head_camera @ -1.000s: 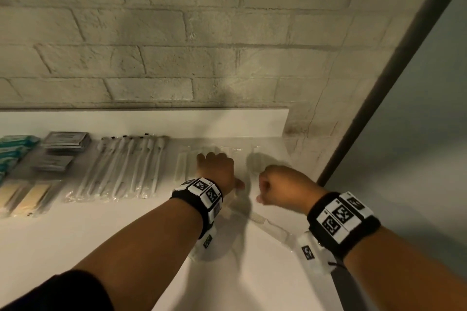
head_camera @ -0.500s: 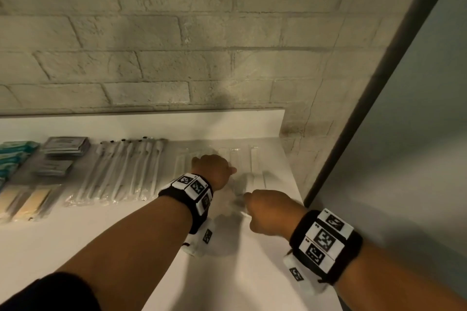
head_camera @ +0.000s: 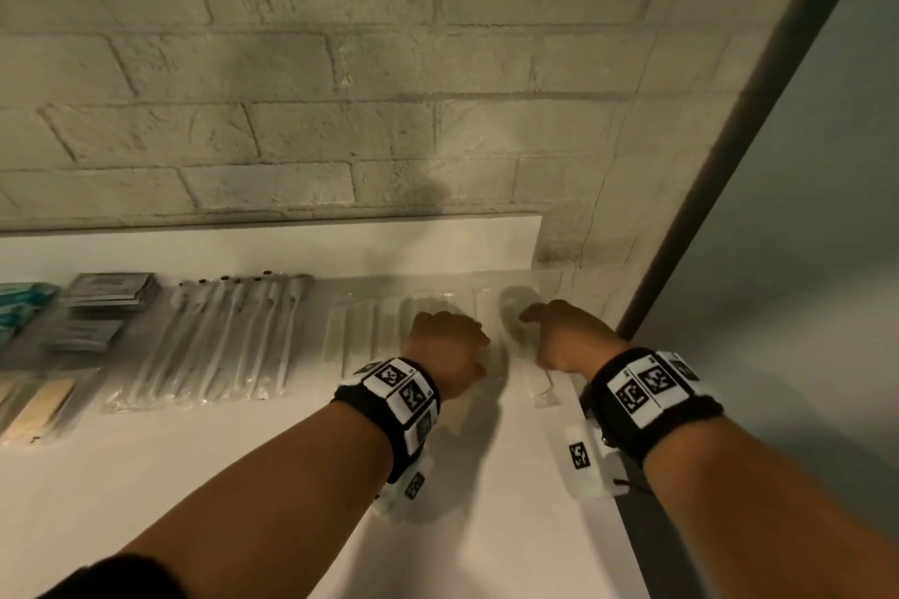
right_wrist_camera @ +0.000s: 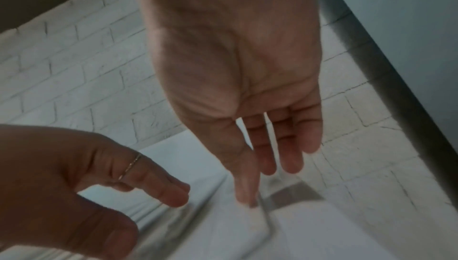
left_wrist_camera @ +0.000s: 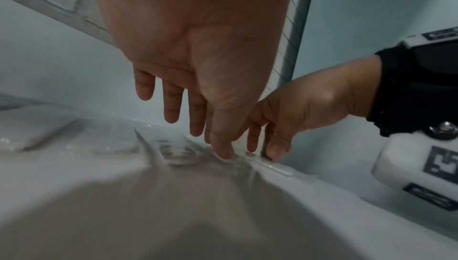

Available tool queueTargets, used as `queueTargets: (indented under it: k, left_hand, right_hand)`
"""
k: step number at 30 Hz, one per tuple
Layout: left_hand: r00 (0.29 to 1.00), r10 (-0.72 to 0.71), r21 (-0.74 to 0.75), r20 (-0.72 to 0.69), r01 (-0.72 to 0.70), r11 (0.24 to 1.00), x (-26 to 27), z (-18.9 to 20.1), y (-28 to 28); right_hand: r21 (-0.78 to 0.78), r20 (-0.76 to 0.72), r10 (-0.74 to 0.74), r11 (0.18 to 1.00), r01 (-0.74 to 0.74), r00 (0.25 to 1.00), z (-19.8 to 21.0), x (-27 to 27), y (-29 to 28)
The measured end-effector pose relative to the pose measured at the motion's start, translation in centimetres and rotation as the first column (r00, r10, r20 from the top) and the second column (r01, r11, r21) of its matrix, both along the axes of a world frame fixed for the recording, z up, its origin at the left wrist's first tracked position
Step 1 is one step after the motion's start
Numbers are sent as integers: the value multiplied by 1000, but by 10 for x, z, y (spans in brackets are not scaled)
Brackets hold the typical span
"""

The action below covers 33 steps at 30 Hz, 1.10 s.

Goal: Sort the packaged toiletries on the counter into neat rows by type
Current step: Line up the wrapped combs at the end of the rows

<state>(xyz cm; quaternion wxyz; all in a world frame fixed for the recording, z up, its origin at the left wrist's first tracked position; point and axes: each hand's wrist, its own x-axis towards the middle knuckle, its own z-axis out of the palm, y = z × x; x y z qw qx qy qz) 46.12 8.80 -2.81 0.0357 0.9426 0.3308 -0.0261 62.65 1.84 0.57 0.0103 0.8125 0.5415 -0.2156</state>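
Clear packets (head_camera: 389, 326): long slim transparent sleeves, side by side at centre frame against the counter's back edge; contents too blurred to name.
Left hand (head_camera: 447, 345): fingers straight and spread, thumb tip (left_wrist_camera: 224, 151) touching the packets' plastic.
Right hand (head_camera: 564, 336): just right of the left, fingers extended downward, fingertips (left_wrist_camera: 275, 149) on the rightmost packet.
Wrapped toothbrushes (head_camera: 228, 345): neat row left of centre.
Dark sachets (head_camera: 107, 292): stacked farther left.
Teal packets (head_camera: 19, 302): at left edge.
Counter (head_camera: 243, 477): white, under a pale brick wall (head_camera: 340, 88).
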Motion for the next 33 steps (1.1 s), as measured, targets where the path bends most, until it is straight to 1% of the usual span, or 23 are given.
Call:
queueTargets:
  k: [2,6,11,14,19,22,24,26,27,29,31,33]
  left_hand:
    - [998,-28,47,-58,31,998,3,-2,-3]
    - [998,17,45,-62,-14,999,3,-3,-8]
    - [996,86,-3,20,-86,996,6,-2,-15]
    - [997,79,-17,8,-79,997,7,0,-16]
    - [996,92,-44,-5,-92,995,6,5,-17]
    - [994,107,-64,-23,-108,992,5,8,-19]
    - [994,112,-86,8,-111,990,3,11,-21]
    - [989,140,-110,44,-135,985,-3,16,-23]
    - [986,163,-127,26,-159,979,-8,20,-23]
    - [976,193,-172,-101,-208,963,-18,28,-22]
    - [952,176,-224,-252,-234,946,-24,32,-24]
    - [931,134,-253,-338,-227,940,-23,32,-27]
  right_hand:
    - [-8,73,91,996,-91,993,-8,3,0]
    - [-13,144,143,990,-143,979,-9,0,6]
    - [-59,184,225,974,-218,957,-1,1,14]
    - [-112,214,282,958,-263,935,-1,2,15]
    - [-115,231,302,952,-282,925,-2,6,13]
    - [-112,201,280,959,-262,939,-2,7,12]
    - [-87,179,266,963,-254,947,0,7,8]
    - [-25,129,237,971,-236,963,4,5,3]
    - [7,116,242,970,-244,963,6,2,1]
    - [40,125,297,952,-304,947,10,-9,-4]
    - [-2,170,402,913,-408,899,9,-23,-8]
    - [-89,204,468,884,-460,860,7,-32,-11]
